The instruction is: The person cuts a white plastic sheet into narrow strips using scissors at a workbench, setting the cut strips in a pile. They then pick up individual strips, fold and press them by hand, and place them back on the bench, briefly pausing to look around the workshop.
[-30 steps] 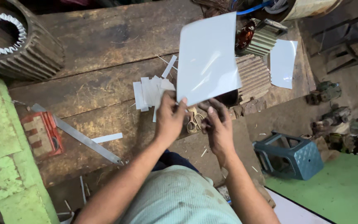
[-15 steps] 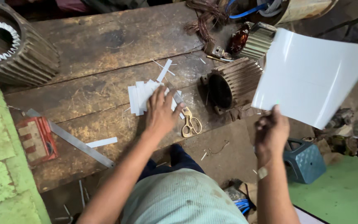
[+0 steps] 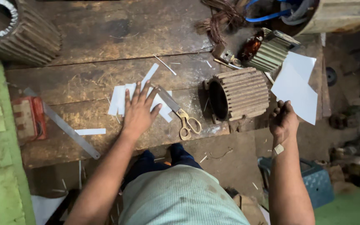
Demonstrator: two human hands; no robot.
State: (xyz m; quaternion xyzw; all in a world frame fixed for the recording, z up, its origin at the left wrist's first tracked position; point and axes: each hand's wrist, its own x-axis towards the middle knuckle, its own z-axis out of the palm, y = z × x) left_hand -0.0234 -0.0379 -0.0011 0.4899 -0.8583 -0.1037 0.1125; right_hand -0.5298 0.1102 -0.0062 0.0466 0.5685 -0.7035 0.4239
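Left hand lies flat, fingers spread, pressing a pile of small white cut paper pieces near the middle of the worn wooden workbench; right hand is off the bench's right front corner, fingers curled, pinching a large white paper sheet by its lower edge. Brass-handled scissors lie just right of the pile, touching it, a ribbed grey metal motor housing farther right, a long steel ruler toward the left front edge.

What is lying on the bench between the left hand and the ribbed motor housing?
In the head view, scissors with yellow handles lie between the left hand and the ribbed motor housing, blades pointing toward the paper pieces.
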